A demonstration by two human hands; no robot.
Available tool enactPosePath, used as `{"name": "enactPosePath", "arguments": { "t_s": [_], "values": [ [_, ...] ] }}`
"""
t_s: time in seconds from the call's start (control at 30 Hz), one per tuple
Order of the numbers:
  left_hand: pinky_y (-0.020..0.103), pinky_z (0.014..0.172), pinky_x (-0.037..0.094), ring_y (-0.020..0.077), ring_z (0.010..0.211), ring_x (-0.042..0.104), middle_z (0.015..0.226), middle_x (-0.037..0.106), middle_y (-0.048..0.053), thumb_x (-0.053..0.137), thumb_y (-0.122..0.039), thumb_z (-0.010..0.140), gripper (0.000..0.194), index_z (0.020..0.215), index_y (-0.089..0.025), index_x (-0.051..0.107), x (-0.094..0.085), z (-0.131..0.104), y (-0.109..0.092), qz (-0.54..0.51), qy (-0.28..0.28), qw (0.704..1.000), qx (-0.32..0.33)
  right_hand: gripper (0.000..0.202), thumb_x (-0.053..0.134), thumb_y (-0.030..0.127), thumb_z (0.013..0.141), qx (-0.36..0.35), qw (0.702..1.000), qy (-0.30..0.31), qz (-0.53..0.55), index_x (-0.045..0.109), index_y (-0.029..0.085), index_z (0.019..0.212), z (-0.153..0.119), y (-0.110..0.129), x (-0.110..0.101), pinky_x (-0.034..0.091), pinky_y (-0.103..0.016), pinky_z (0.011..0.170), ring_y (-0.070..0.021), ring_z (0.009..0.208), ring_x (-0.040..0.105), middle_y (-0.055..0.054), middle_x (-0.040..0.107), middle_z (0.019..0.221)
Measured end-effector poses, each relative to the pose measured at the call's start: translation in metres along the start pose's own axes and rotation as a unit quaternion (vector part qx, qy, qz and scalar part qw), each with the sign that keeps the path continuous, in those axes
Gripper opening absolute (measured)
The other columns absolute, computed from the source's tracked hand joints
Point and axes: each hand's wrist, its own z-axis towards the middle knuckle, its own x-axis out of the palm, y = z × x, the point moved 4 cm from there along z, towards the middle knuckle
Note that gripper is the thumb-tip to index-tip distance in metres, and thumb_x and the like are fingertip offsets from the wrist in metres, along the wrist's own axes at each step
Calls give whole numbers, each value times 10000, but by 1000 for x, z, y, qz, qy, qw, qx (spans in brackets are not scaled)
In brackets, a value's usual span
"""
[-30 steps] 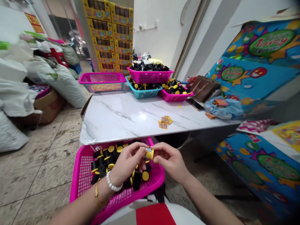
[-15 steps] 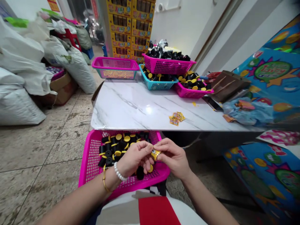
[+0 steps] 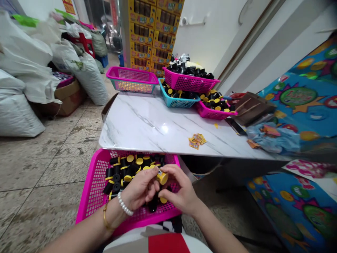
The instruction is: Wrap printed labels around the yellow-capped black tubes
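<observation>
Over the basket, my left hand (image 3: 143,189) is closed on a small canister (image 3: 162,178), its thumb and fingers on the far end. A yellow label with print wraps the canister, and its round yellow end points toward my right hand (image 3: 180,189). That hand is curved around it with thumb and fingers apart; whether a fingertip touches the top edge I cannot tell. Below both hands is a pink basket (image 3: 88,191) holding many black canisters (image 3: 123,172) with yellow lids. Several yellow printed stickers (image 3: 197,140) lie on the marble-patterned table (image 3: 131,130).
At the table's back stand a stack of pink and blue baskets (image 3: 131,79), a pink basket of black pieces (image 3: 189,82), a blue basket (image 3: 179,102) and another pink basket (image 3: 216,113). A phone (image 3: 236,126) lies right. White sacks (image 3: 85,77) fill the left floor.
My right fingers have come off their pinch on the yellow label and spread apart. The canister has turned so its round yellow end shows. Both hands sit slightly further left in view.
</observation>
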Motion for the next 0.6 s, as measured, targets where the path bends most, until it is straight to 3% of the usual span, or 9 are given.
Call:
{"name": "enactPosePath", "arguments": {
  "t_s": [0.1,0.17,0.27,0.4,0.5,0.6],
  "values": [
    [122,274,201,23,240,340,405,522,-23,642,-555,789,471,638,-119,549,-10,1,-8,-37,-16,999,-14,365,678,150,756,-72,993,6,-89,625,249,1103,21,11,-3,554,-265,642,-185,855,640,-70,647,1025],
    [125,279,189,25,245,336,421,524,-30,612,-483,840,391,704,-118,581,-17,2,-16,-72,-26,997,-11,314,648,174,769,-81,988,-14,-129,623,228,1077,47,10,-12,525,-245,587,-151,730,623,-55,657,959],
    [129,287,198,32,261,338,458,532,-45,581,-405,877,280,889,-128,621,-27,1,-24,-100,-50,993,22,256,632,260,796,-59,968,-76,-230,643,194,1044,100,-6,-29,506,-257,630,-131,649,593,-49,675,915],
    [124,302,220,28,308,351,496,524,-48,659,-380,823,275,913,-123,621,-38,-4,-11,-68,-69,995,27,183,665,274,777,-29,939,-117,-324,712,185,929,154,-41,-45,486,-296,759,-166,708,614,-64,707,865],
    [114,309,214,17,331,339,526,527,-52,735,-416,750,349,916,-132,621,-51,-13,2,-42,-89,995,24,328,731,333,738,-27,934,-108,-339,710,223,1047,156,-59,-61,486,-273,743,-155,707,619,-39,713,903],
    [115,311,212,16,343,327,538,527,-56,787,-459,674,420,899,-147,617,-64,-26,6,-39,-119,992,24,415,621,397,855,-6,922,-158,-355,620,213,1227,134,-70,-103,486,-284,758,-135,686,599,-54,689,983]
  ]
}}
